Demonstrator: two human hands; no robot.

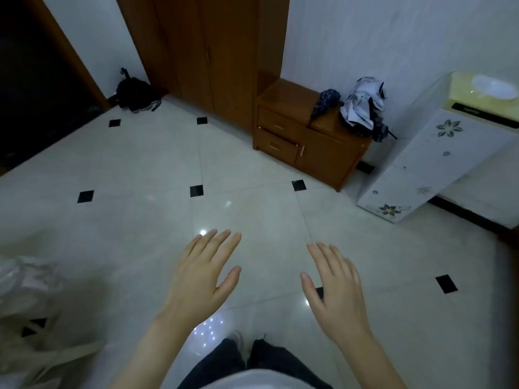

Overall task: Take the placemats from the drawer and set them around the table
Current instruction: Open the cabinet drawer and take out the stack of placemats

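Observation:
My left hand (200,272) and my right hand (334,287) are held out in front of me over the tiled floor, palms down, fingers spread, nothing in either. Ahead to the right stands a low wooden cabinet (331,153) against the wall, well beyond both hands. It has two shut drawers, an upper drawer (278,126) and a lower drawer (276,147), and a door to their right. No placemats and no table are in view.
A tall wooden wardrobe (202,51) rises behind the cabinet. Folded umbrellas (362,108) lie on the cabinet top. A white flowered appliance (421,161) stands at right. A black bag (134,94) sits in the far corner. Plastic wrap (28,290) is at my left.

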